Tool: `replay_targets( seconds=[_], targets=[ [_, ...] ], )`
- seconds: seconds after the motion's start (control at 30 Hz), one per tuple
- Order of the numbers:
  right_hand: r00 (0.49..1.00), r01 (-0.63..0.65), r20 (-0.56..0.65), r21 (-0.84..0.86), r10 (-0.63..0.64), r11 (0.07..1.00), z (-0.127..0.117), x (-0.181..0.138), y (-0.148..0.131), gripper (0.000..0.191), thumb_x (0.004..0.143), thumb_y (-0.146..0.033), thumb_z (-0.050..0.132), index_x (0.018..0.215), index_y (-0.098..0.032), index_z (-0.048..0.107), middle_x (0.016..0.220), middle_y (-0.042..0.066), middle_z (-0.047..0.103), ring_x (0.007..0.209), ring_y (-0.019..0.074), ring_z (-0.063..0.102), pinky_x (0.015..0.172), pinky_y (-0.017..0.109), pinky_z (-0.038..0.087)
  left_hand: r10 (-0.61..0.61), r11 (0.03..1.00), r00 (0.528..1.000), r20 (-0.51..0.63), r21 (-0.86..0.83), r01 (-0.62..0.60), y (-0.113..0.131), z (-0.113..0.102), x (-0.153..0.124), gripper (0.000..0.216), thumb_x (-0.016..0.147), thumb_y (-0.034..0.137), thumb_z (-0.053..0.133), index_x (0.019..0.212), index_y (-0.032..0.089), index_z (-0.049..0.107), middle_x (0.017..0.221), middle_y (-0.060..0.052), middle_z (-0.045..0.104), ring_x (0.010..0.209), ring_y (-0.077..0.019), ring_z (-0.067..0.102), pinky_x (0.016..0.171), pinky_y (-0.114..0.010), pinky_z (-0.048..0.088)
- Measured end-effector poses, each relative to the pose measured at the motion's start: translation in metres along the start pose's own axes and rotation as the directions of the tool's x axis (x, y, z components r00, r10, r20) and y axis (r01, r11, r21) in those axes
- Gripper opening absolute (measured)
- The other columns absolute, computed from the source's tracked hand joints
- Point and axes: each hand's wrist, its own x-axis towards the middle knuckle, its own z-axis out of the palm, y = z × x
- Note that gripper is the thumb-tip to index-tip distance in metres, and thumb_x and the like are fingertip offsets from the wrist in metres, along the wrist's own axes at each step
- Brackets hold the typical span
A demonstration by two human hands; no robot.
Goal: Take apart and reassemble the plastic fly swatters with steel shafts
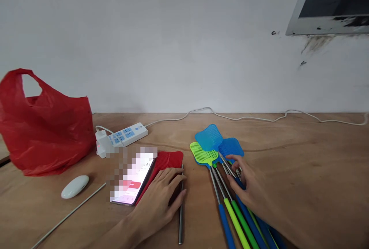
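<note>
My left hand lies with its fingers stretched over a red fly swatter, beside a lit phone. Its fingertips and thumb reach a thin metal rod; a firm grip on it does not show. On the right, my right hand hovers at the metal shafts of a bunch of fly swatters, thumb and index finger apart. Their heads overlap: a light blue one, a darker blue one and a yellow-green one. Blue, yellow-green and green handles fan toward me, partly under my right hand.
A red plastic bag stands at the left. Behind the phone is a white power strip with a plugged-in charger. A white oval device and a cable lie on the wooden table before a wall.
</note>
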Motion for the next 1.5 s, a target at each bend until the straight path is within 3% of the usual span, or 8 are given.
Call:
replay_targets(
  seconds=[0.1, 0.33, 0.57, 0.83, 1.0, 1.23, 1.37, 1.5],
  targets=[
    [0.998, -0.062, 0.025, 0.156, 0.059, 0.986, 0.005, -0.001, 0.000, 0.041, 0.089, -0.021, 0.046, 0.130, -0.019, 0.044, 0.069, -0.005, 0.045, 0.053, 0.0154, 0.050, 0.053, 0.028, 0.040, -0.009, 1.000, 1.000, 0.012, -0.009, 0.009, -0.001, 0.001, 0.000, 0.022, 0.099, 0.025, 0.046, 0.117, 0.020, 0.058, 0.127, -0.012, 0.060, 0.118, -0.0300, 0.056, 0.101, -0.051, 0.047],
    [0.981, -0.186, 0.131, 0.390, 0.146, 0.902, 0.003, -0.001, -0.003, 0.040, 0.083, -0.024, 0.049, 0.123, -0.021, 0.058, 0.069, -0.005, 0.043, 0.052, 0.0120, 0.042, 0.051, 0.026, 0.033, -0.020, 0.997, 1.000, 0.002, -0.068, 0.021, -0.003, 0.002, -0.002, 0.022, 0.099, 0.026, 0.046, 0.119, 0.022, 0.055, 0.129, -0.011, 0.059, 0.117, -0.0285, 0.055, 0.100, -0.049, 0.046],
    [0.915, -0.397, 0.218, 0.638, 0.339, 0.660, -0.008, 0.004, -0.009, 0.035, 0.079, -0.035, 0.065, 0.111, -0.021, 0.068, 0.068, -0.005, 0.050, 0.060, 0.0130, 0.051, 0.054, 0.024, 0.040, -0.034, 0.988, 0.999, -0.025, -0.153, 0.030, -0.005, 0.000, -0.001, 0.020, 0.100, 0.026, 0.046, 0.119, 0.023, 0.054, 0.127, -0.009, 0.058, 0.116, -0.0259, 0.054, 0.101, -0.045, 0.046],
    [0.779, -0.588, 0.441, 0.759, 0.446, 0.277, -0.011, 0.011, -0.020, 0.041, 0.074, -0.058, 0.075, 0.082, -0.019, 0.065, 0.054, -0.006, 0.053, 0.038, 0.0064, 0.041, 0.032, 0.016, 0.026, -0.021, 0.977, 0.999, -0.048, -0.211, 0.010, -0.002, -0.006, 0.001, 0.016, 0.101, 0.025, 0.045, 0.112, 0.023, 0.055, 0.119, -0.007, 0.061, 0.111, -0.0242, 0.056, 0.098, -0.042, 0.046],
    [0.783, -0.563, 0.469, 0.814, 0.409, 0.145, -0.020, 0.014, -0.027, 0.043, 0.071, -0.055, 0.081, 0.079, -0.014, 0.070, 0.055, -0.003, 0.057, 0.047, 0.0076, 0.053, 0.037, 0.014, 0.041, 0.026, 0.974, 0.998, -0.051, -0.225, -0.036, 0.004, -0.011, 0.000, 0.017, 0.101, 0.024, 0.043, 0.108, 0.023, 0.058, 0.111, -0.007, 0.063, 0.103, -0.0240, 0.057, 0.093, -0.041, 0.047],
    [0.819, -0.475, 0.424, 0.879, 0.387, 0.042, -0.014, 0.010, -0.025, 0.030, 0.075, -0.040, 0.084, 0.092, -0.020, 0.069, 0.075, 0.001, 0.073, 0.058, 0.0109, 0.067, 0.045, 0.015, 0.049, 0.087, 0.952, 0.993, -0.085, -0.285, -0.108, 0.008, -0.014, 0.000, 0.019, 0.102, 0.022, 0.041, 0.106, 0.023, 0.060, 0.101, -0.005, 0.065, 0.095, -0.0215, 0.058, 0.088, -0.038, 0.044],
    [0.827, -0.466, 0.432, 0.885, 0.359, 0.008, -0.011, 0.008, -0.030, 0.028, 0.074, -0.041, 0.084, 0.084, -0.018, 0.072, 0.080, 0.004, 0.075, 0.069, 0.0159, 0.073, 0.054, 0.018, 0.054, 0.008, 0.918, 0.997, -0.071, -0.394, -0.036, 0.013, -0.018, -0.002, 0.026, 0.104, 0.030, 0.039, 0.097, 0.022, 0.062, 0.088, -0.003, 0.065, 0.085, -0.0197, 0.059, 0.082, -0.035, 0.044],
    [0.813, -0.477, 0.443, 0.879, 0.377, -0.003, -0.010, 0.005, -0.035, 0.030, 0.072, -0.043, 0.084, 0.085, -0.018, 0.075, 0.088, 0.006, 0.077, 0.076, 0.0185, 0.075, 0.066, 0.024, 0.057, -0.067, 0.885, 0.997, 0.038, -0.460, 0.077, 0.018, -0.017, -0.006, 0.029, 0.102, 0.043, 0.042, 0.100, 0.024, 0.064, 0.088, -0.002, 0.067, 0.082, -0.0192, 0.060, 0.075, -0.030, 0.045]
  ],
)
